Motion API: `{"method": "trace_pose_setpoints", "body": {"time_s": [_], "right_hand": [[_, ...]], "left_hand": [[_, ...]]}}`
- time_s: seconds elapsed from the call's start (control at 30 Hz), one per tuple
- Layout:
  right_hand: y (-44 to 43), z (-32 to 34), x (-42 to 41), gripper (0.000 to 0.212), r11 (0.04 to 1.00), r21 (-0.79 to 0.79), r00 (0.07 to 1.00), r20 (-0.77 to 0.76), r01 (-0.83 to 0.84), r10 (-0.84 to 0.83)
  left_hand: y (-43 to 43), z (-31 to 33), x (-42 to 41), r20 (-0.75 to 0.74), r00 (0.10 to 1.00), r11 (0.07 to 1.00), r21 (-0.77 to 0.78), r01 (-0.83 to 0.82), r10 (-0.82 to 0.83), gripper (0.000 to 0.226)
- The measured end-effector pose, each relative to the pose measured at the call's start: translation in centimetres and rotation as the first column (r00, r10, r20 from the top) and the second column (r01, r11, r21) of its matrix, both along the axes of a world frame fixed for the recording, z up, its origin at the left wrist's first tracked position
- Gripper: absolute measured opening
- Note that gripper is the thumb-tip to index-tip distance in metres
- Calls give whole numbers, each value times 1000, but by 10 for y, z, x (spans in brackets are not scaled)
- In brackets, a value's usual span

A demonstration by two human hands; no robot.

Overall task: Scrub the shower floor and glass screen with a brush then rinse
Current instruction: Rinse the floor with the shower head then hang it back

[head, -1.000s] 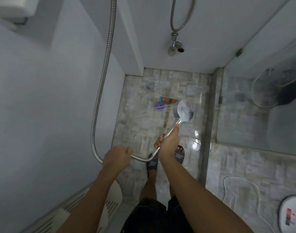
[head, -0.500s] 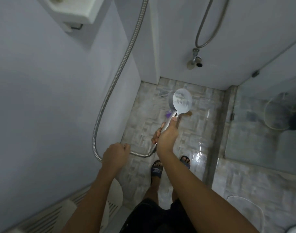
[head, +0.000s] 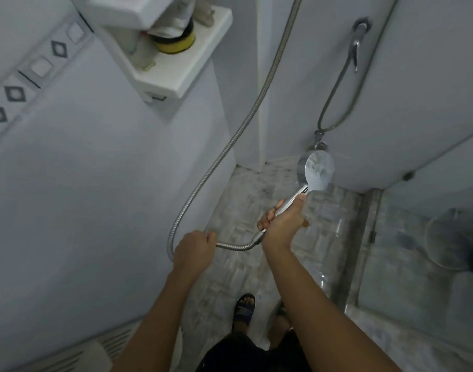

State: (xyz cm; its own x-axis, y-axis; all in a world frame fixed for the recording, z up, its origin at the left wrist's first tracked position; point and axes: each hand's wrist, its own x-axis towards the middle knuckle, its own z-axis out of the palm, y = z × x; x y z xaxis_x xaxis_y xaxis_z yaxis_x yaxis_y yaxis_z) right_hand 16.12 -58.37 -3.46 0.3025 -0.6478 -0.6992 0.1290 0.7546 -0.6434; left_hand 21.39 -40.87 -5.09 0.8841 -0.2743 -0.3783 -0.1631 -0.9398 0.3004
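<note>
RINSE | my right hand fingers clenched on round chrome shower head; left hand gripping ribbed metal hose | head swung up from mid-floor to far edge of grey stone floor (brush unseen) | floor pass likely ending.

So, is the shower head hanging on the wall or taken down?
Taken down. The right hand grips the shower head by its handle above the shower floor; the left hand holds its hose.
</note>
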Motion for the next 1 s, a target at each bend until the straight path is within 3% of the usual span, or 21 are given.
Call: {"method": "trace_pose_setpoints", "body": {"time_s": [0.2, 0.37, 0.73, 0.87, 1.0], "right_hand": [[-40, 18, 15, 57, 999, -49, 998, 70, -5, 8], [-58, 16, 29, 55, 996, -83, 995, 95, 14, -6], [-86, 5, 121, 59, 986, -163, 1000, -8, 29, -30], [-92, 0, 155, 61, 983, -175, 998, -17, 56, -60], [-94, -3, 180, 60, 983, -171, 998, -14, 62, -65]], "left_hand": [[-38, 5, 9, 74, 997, 998, -62, -8, 13, 48], [-53, -1, 22, 50, 999, 998, -58, -2, 5, 51], [-89, -16, 123, 23, 993, 993, -35, 117, -116, 60], [-96, -20, 157, 50, 985, 986, 25, 164, -165, 68], [-100, -24, 183, 80, 980, 980, 93, 176, -183, 61]]}}
